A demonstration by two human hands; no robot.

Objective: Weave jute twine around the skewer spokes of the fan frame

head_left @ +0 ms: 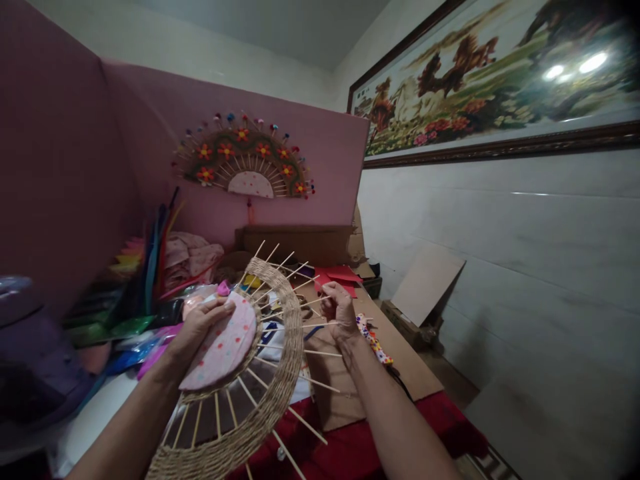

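A half-round woven fan (pixel 290 333) is held up over the table, tilted. Thin wooden sticks radiate through its band of twisted straw cord and poke out past the rim. At its centre is a half-disc of pink cloth with coloured dots (pixel 225 347). My left hand (pixel 213 317) grips this cloth centre by its straight edge, thumb on the front. At the outer rim my right hand (pixel 340 310) has its fingers closed around stick ends on the far side of the band. Whether it also pinches cord is too small to tell.
A finished-looking fan with orange flowers (pixel 245 157) hangs on the pink panel. Bagged coloured materials (pixel 145 340) crowd the left. Red paper (pixel 337 277), brown cardboard (pixel 400 360) and a patterned strip (pixel 375 340) lie right. A lidded container (pixel 30 353) stands far left.
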